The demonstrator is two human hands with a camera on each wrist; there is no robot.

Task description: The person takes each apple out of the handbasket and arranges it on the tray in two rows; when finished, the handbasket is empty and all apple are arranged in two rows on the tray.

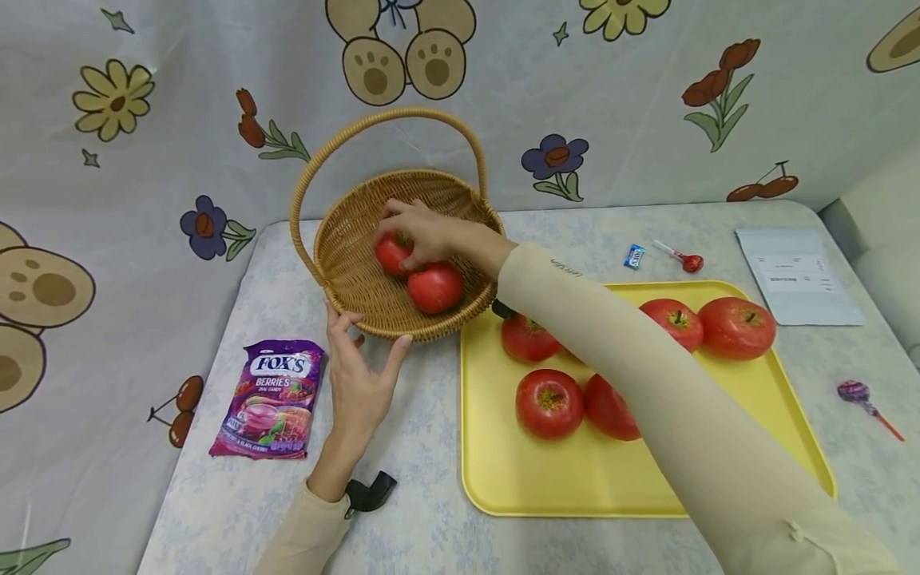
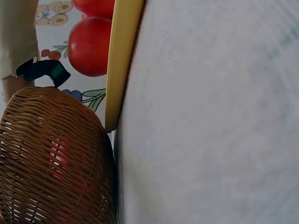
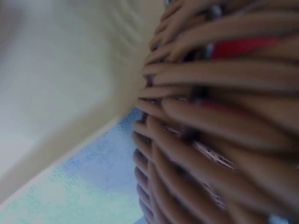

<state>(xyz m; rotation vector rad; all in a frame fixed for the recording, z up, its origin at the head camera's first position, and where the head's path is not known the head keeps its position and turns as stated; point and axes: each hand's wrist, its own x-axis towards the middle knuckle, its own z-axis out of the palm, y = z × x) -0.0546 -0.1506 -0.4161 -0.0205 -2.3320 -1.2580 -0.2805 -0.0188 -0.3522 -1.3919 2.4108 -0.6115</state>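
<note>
A wicker basket (image 1: 359, 279) with a tall arched handle stands at the back of the table, its opening facing me. Inside it, my right hand (image 1: 420, 231) grips a red apple (image 1: 391, 254), fingers over the far side and thumb on the near side. Another red apple (image 1: 436, 288) lies in the basket right beside it. My left hand (image 1: 362, 391) touches the basket's near left side, thumb and fingers spread along the rim. The left wrist view shows the basket's woven wall (image 2: 51, 149) with red showing through the gaps; close wicker strands (image 3: 219, 107) fill much of the right wrist view.
Right of the basket is a yellow tray (image 1: 546, 487) with several red apples (image 1: 549, 404), partly under my right sleeve. A purple candy bag (image 1: 271, 399) lies at left. A small blue candy (image 1: 635, 256), two lollipops (image 1: 692, 263) and a pale packet (image 1: 798, 279) lie at right.
</note>
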